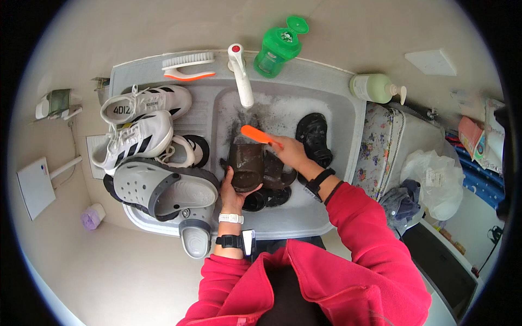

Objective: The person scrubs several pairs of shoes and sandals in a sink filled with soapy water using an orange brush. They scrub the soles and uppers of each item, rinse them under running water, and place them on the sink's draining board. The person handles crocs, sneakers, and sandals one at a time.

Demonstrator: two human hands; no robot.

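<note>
My left hand [234, 194] grips a wet dark brown slide sandal [251, 158] over the sink [340, 179], thumb along its side. In my right hand [292, 152] is an orange brush [256, 134], its flat end above the sandal's upper part. Any bristles are hidden from this view. Another brown sandal [278, 173] lies under my right wrist. A black clog [314, 136] rests at the basin's right side, and more black footwear [267, 199] sits by my left fingers. Suds and dark grit lie below the white faucet [242, 81].
White sneakers [138, 140] and grey clogs [163, 187] are piled on the left drainboard. A white-and-orange scrub brush [188, 66], a green open-lidded container [280, 49] and a pale green pump bottle [375, 88] stand along the back. A plastic bag [433, 179] lies at right.
</note>
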